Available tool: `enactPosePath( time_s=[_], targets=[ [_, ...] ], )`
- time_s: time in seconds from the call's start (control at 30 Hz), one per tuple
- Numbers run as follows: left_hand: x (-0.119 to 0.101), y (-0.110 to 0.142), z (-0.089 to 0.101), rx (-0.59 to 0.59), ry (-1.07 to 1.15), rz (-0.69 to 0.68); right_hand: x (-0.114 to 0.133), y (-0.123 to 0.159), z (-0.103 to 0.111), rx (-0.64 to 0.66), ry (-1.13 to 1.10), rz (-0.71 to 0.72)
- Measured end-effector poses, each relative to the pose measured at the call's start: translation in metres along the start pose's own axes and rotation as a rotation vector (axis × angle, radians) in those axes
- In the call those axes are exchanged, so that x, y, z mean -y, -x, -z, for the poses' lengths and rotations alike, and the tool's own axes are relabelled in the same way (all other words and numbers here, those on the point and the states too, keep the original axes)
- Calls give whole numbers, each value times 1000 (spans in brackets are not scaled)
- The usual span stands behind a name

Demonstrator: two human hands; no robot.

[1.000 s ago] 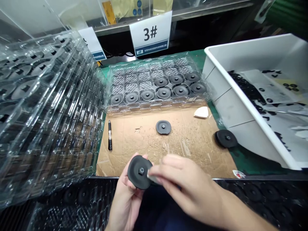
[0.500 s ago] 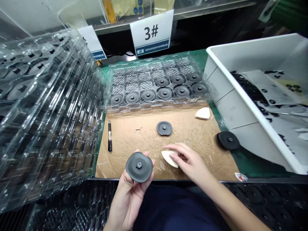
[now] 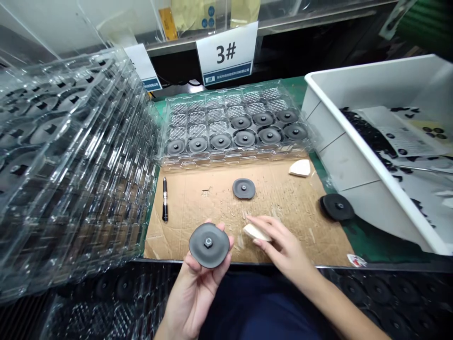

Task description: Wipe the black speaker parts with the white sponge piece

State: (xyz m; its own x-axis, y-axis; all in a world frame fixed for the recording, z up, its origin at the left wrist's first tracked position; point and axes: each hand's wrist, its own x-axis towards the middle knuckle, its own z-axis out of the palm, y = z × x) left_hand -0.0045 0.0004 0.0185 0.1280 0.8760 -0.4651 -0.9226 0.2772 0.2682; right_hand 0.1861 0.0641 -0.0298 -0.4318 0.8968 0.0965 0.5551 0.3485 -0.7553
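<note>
Behind the green tabletop [image 3: 366,242], a metallic shelf edge [image 3: 300,25] bears a white "3#" sign [image 3: 228,55] against deep shadow.

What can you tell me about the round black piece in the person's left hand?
The dark piece is a rounded, slightly oval disc with a matte surface, perhaps plastic or rubber. A small raised hub with a shiny ring at its tip stands at its middle. It looks whole, its hub side turned up towards the camera. The left hand holds it above the cardboard's near edge.
</note>
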Motion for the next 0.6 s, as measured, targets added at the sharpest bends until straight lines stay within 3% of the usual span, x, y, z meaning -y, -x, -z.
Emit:
enactPosePath(
  time_s=[0.13, 0.23, 0.6],
  targets=[
    [5, 7, -5, -26, -98, -50, 41, -12, 25, -2, -92, 254],
    [7, 11, -11, -95, -207, -95, 60, -10, 28, -23, -88, 399],
    [4, 14, -13, -139, -278, -86, 58, 0, 20, -79, -64, 390]
  ],
)
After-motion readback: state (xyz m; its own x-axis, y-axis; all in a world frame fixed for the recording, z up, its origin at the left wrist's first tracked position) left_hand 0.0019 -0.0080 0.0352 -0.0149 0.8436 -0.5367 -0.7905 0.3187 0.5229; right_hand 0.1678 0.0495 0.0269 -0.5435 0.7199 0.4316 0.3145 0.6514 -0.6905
